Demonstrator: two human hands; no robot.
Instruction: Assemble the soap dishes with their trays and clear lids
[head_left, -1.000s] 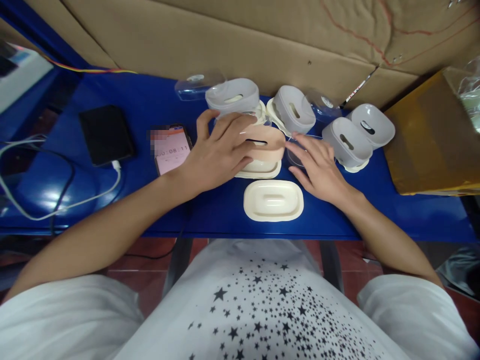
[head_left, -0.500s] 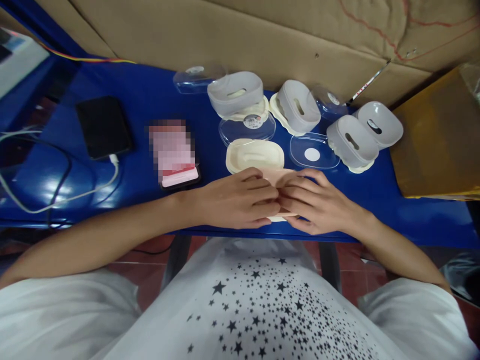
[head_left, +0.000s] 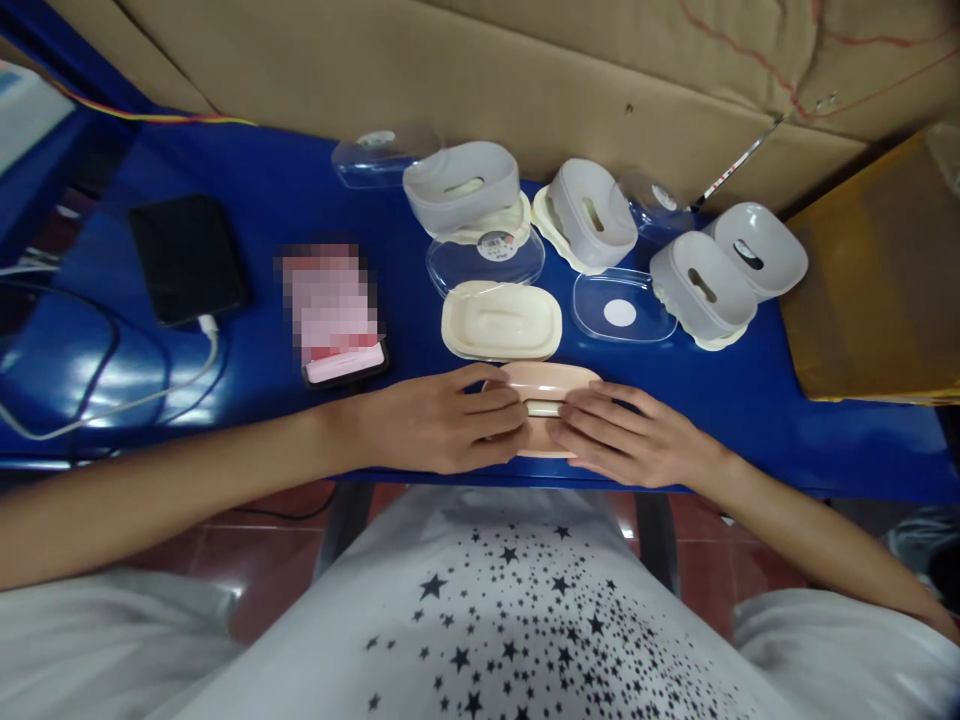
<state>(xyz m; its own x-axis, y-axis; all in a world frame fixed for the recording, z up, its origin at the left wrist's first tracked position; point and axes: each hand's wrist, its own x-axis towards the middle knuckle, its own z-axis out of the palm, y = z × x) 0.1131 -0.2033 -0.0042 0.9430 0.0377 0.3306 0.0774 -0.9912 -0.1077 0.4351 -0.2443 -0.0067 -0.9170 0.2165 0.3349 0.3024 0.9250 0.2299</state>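
Near the table's front edge, a peach-coloured soap dish (head_left: 551,379) with a pale slot across its middle lies between both hands. My left hand (head_left: 457,420) grips its left end, fingers laid over the rim and inside. At the right end, my right hand (head_left: 630,435) holds it the same way, its fingertips resting in the dish. Both thumbs and the dish's ends are largely hidden. Just beyond the peach dish sits an oval cream dish (head_left: 502,320), untouched.
Several grey soap boxes (head_left: 461,205) on cream scalloped bases stand along the back, among clear lids (head_left: 619,313) with round labels. A phone (head_left: 330,310) and a black cabled device (head_left: 187,260) lie left. A taped carton (head_left: 870,280) stands right on the blue table (head_left: 847,450).
My hands have moved apart toward the ends of the peach dish, uncovering its middle and slot. The view has shifted slightly, and the cream dish now shows whole.
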